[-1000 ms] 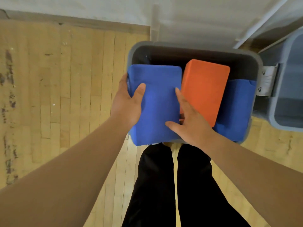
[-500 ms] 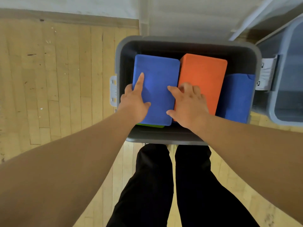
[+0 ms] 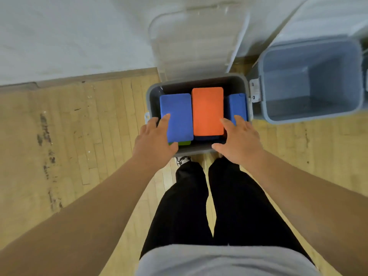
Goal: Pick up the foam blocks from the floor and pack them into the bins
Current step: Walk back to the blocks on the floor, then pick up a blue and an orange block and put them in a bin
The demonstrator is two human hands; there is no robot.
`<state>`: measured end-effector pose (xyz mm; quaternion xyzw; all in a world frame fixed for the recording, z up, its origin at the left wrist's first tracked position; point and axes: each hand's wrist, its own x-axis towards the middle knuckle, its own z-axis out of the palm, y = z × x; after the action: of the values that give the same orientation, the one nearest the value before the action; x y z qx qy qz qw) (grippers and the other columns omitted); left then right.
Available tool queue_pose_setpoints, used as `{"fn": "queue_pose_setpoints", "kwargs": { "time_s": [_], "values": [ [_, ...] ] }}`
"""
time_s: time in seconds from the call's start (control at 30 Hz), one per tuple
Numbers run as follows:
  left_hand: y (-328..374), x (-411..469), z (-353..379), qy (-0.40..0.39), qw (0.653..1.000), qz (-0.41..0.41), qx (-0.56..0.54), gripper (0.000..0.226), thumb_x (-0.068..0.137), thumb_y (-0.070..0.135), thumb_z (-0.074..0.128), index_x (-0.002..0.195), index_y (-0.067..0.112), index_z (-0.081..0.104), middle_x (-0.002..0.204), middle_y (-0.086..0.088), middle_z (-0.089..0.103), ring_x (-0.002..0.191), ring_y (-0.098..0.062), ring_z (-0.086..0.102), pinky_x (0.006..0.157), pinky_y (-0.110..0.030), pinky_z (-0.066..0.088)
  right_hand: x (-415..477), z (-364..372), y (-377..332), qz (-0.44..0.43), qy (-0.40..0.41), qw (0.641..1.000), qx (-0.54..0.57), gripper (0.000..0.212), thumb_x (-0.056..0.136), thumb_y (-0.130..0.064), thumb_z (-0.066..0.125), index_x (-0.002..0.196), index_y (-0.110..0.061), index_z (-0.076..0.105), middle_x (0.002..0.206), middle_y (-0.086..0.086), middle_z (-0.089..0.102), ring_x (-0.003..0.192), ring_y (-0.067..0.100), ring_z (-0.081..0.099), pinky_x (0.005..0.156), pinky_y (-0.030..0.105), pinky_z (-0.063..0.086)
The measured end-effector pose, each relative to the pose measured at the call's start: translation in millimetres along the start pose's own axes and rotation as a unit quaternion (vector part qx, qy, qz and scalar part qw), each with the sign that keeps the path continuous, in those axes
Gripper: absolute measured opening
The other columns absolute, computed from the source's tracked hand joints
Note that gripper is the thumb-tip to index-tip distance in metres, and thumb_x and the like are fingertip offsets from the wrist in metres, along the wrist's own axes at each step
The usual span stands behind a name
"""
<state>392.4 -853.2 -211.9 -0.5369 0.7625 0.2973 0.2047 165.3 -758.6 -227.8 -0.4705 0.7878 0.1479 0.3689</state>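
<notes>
A grey bin [image 3: 199, 81] stands on the wooden floor in front of my feet. Inside lie a blue foam block [image 3: 178, 112] on the left, an orange foam block [image 3: 207, 110] in the middle and a second blue block [image 3: 237, 106] on the right. A green block [image 3: 184, 143] peeks out under the left blue one. My left hand [image 3: 154, 140] is over the bin's near left corner with straight fingers, fingertips on the left blue block. My right hand [image 3: 239, 140] hovers over the near right corner, fingers spread, holding nothing.
A second, empty grey bin [image 3: 310, 80] stands to the right, close beside the first. A clear plastic lid [image 3: 195, 42] leans against the white wall behind the bins. Open wooden floor [image 3: 69, 136] stretches to the left.
The blue block went from my grip down into the bin beside the orange one. Both hands have let go and drawn back to the bin's near edge; my head has risen.
</notes>
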Motion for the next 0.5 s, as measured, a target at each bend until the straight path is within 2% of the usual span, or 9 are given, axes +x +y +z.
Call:
{"fn": "queue_pose_setpoints", "kwargs": {
  "time_s": [0.2,0.37,0.5],
  "values": [
    [57,-112,-46,0.000,0.990,0.085,0.115,0.086,0.091,0.058,0.058,0.160,0.031,0.011,0.161,-0.010,0.021,0.142,-0.035,0.031,0.110,-0.050,0.041,-146,-29,56,0.087,0.018,0.994,0.069,0.089,0.088,-0.061,0.061,0.159,-0.037,0.015,0.168,0.012,0.013,0.153,0.039,0.018,0.119,0.059,0.028],
    [112,-171,-35,-0.001,0.980,0.095,0.175,0.091,0.090,0.061,0.053,0.161,0.031,0.005,0.163,-0.012,0.016,0.144,-0.037,0.027,0.111,-0.050,0.034,-231,-13,119,0.132,0.048,0.982,0.125,0.092,0.088,-0.063,0.059,0.159,-0.037,0.008,0.170,0.009,0.004,0.154,0.039,0.011,0.117,0.065,0.026],
    [190,-206,-4,0.013,0.947,0.183,0.263,0.095,0.089,0.067,0.054,0.161,0.030,0.004,0.163,-0.013,0.017,0.144,-0.037,0.026,0.113,-0.052,0.032,-299,21,190,0.193,0.078,0.960,0.189,0.093,0.088,-0.069,0.057,0.161,-0.037,0.008,0.170,0.006,0.002,0.154,0.037,0.010,0.118,0.064,0.025]
  ]
}}
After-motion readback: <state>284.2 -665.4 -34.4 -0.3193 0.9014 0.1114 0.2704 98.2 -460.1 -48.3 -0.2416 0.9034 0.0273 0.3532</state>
